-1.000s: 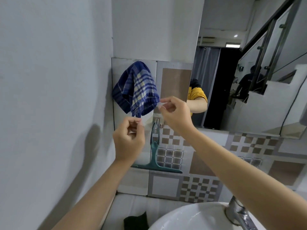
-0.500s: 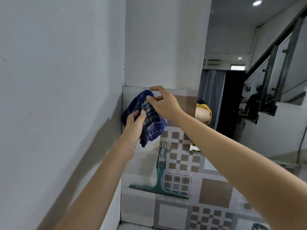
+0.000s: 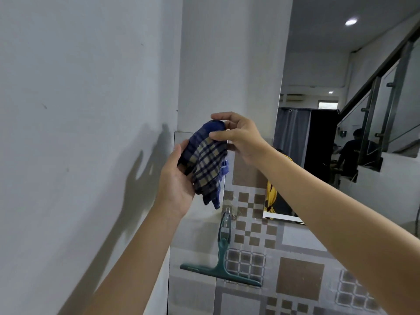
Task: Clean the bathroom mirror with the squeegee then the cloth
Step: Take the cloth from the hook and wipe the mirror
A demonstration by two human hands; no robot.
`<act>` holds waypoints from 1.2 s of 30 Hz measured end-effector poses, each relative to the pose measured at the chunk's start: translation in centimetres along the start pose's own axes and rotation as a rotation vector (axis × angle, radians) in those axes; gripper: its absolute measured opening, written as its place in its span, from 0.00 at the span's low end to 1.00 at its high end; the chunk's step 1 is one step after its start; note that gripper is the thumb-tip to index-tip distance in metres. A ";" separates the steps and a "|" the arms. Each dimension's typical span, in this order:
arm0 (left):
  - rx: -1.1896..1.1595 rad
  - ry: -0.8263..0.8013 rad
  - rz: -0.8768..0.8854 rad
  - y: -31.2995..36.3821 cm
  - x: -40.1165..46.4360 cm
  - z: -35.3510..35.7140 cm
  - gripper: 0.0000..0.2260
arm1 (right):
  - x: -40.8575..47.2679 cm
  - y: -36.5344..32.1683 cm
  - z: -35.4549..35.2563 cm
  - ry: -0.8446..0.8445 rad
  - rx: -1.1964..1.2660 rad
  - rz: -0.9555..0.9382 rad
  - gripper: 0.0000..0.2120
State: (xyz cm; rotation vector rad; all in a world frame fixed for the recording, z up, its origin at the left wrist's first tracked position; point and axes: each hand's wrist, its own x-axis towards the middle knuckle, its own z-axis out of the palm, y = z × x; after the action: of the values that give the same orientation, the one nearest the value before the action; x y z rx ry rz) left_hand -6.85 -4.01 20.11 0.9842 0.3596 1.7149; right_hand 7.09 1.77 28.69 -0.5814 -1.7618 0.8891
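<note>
Hands, two, bare, raised before the tiled wall (image 3: 300,278). Right hand (image 3: 241,137): thumb and forefinger pinching the top fold of the cloth (image 3: 206,162); other fingers loosely curled. Left hand (image 3: 176,178): palm turned inward, fingers cupped round the cloth's left side, thumb hidden behind the fabric

Cloth: blue and cream plaid, bunched, hanging between both hands with its loose corners pointing to 6 o'clock

Squeegee (image 3: 221,262): teal, at 6 o'clock from the cloth, apart from it; handle upright, hung from a clear wall hook (image 3: 227,215); blade across the bottom, tilted down toward 4 o'clock, lying against the tiles

Mirror (image 3: 341,133): at 3 o'clock from the hands, behind the right forearm; lower left corner near the hook; reflects a stair rail, a dark doorway and a ceiling light

White wall (image 3: 79,110): at 9 o'clock, carrying the shadow of the arms
</note>
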 end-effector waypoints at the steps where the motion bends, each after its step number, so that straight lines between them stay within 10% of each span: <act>1: 0.010 -0.010 0.018 0.3 -0.3 0.2 0.14 | -0.6 -0.5 -0.2 -0.024 0.026 0.029 0.14; 10: 0.387 -0.072 0.132 3.0 -3.5 2.1 0.11 | -6.9 -2.7 -3.4 -0.136 0.148 0.306 0.22; 25: 1.272 -0.022 0.719 2.2 -6.4 11.1 0.12 | -17.4 -7.3 -9.3 0.179 -0.518 -0.159 0.14; 36: 0.797 -0.226 0.428 -0.2 -8.7 19.4 0.13 | -22.9 -9.7 -15.4 0.237 0.078 -0.297 0.16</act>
State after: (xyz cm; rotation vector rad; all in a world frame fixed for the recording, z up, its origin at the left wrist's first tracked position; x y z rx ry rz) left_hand 8.71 -16.09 28.13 1.9270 0.7541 1.8320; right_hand 29.84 -16.52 26.12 -0.3466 -1.5415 0.6505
